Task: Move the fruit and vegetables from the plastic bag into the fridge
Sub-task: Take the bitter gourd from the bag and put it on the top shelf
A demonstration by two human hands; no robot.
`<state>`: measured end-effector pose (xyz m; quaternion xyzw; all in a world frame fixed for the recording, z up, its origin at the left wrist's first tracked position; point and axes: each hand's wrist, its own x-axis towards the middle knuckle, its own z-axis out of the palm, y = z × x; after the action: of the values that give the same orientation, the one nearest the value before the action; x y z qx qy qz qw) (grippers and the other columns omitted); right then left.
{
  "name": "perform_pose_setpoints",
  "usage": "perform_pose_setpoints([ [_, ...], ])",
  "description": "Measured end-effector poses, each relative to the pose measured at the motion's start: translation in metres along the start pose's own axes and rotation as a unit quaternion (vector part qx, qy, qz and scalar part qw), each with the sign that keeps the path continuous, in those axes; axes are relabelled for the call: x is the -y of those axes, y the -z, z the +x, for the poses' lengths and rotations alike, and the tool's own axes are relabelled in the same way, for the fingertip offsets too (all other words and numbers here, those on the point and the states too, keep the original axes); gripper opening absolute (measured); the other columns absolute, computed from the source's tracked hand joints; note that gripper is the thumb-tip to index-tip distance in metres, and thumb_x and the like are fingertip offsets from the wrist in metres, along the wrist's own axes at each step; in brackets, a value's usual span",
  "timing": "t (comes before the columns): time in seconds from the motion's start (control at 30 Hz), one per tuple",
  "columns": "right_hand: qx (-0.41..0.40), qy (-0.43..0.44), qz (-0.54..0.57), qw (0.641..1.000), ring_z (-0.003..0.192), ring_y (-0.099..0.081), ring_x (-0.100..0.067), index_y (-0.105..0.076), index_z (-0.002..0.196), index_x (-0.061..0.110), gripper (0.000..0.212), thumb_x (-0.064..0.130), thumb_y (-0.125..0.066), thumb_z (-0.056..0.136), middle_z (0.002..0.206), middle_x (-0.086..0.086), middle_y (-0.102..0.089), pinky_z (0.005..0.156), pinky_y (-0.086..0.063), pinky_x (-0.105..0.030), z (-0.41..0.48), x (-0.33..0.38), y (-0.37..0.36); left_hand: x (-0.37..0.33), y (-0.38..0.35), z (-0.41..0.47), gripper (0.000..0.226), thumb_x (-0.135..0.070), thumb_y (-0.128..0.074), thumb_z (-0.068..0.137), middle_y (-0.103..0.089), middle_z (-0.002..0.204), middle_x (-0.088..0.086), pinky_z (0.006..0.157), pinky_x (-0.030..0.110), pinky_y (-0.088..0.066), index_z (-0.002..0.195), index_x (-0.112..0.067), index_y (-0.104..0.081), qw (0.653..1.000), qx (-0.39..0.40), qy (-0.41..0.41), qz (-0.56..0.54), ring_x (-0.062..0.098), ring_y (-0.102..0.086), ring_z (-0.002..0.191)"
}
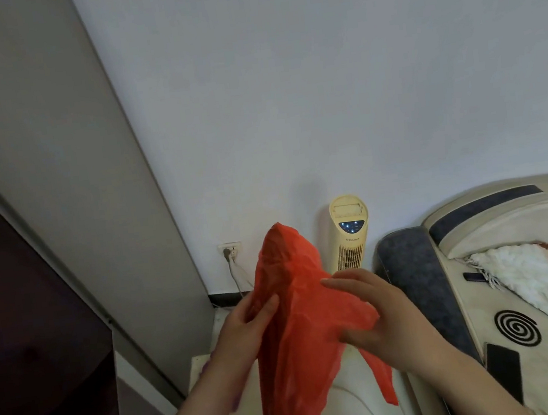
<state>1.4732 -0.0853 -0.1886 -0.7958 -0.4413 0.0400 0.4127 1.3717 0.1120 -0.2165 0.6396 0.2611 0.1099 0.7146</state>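
A red plastic bag (296,315) hangs limp and upright in front of me, its top peak level with the wall socket. My left hand (246,328) pinches its left edge between thumb and fingers. My right hand (372,312) grips the right side, fingers over the front and thumb under a fold. The bag looks flat, and no fruit or vegetables show. The fridge (68,205) stands at the left, grey side panel toward me, dark red door (30,340) shut.
A cream tower fan (350,236) stands against the white wall behind the bag. A wall socket with a plugged cord (230,250) is left of it. A beige and grey bed (516,281) with a blanket fills the right. A pale low surface (349,381) lies below the bag.
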Motion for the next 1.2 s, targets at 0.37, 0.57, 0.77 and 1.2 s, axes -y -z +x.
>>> perform_pose_setpoints([
  [0.37,-0.053,-0.066,0.048,0.995,0.099,-0.058,-0.001,-0.064,0.1,0.041,0.035,0.025,-0.078,0.072,0.105,0.023,-0.061,0.08,-0.047,-0.016,-0.018,-0.012,-0.005,0.005,0.012,0.011,0.032,-0.026,-0.059,0.089,-0.065,0.111,0.008,0.061,0.03,-0.049,0.12,-0.015,-0.055,0.984,-0.149,0.01,-0.093,0.024,-0.064,0.088],
  [0.57,0.043,-0.097,-0.018,0.994,0.104,-0.049,0.009,-0.057,0.114,0.041,0.045,0.043,-0.071,0.071,0.114,0.026,-0.051,0.086,-0.028,0.002,-0.024,-0.036,-0.063,0.052,0.02,0.011,0.034,-0.024,-0.055,0.092,-0.066,0.106,0.011,0.065,0.038,-0.055,0.124,-0.012,-0.053,0.964,-0.164,0.084,-0.192,0.027,-0.064,0.087],
  [0.77,0.16,-0.136,-0.059,0.976,0.111,-0.05,-0.006,-0.041,0.131,0.041,0.063,0.06,-0.06,0.074,0.127,0.018,-0.051,0.097,-0.042,-0.027,-0.034,-0.09,-0.124,0.12,0.017,0.014,0.047,-0.031,-0.051,0.092,-0.058,0.127,0.013,0.069,0.039,-0.051,0.137,-0.022,-0.042,0.944,-0.181,0.143,-0.235,0.029,-0.06,0.101],
  [1.2,0.221,-0.102,-0.088,0.966,0.104,-0.056,-0.009,-0.054,0.123,0.028,0.047,0.036,-0.068,0.079,0.118,0.011,-0.059,0.08,-0.044,-0.02,-0.078,-0.222,-0.232,0.288,0.039,0.025,0.051,-0.036,-0.056,0.084,-0.061,0.12,0.01,0.08,0.043,-0.051,0.13,-0.017,-0.046,0.872,-0.269,0.227,-0.341,0.031,-0.059,0.11],
])
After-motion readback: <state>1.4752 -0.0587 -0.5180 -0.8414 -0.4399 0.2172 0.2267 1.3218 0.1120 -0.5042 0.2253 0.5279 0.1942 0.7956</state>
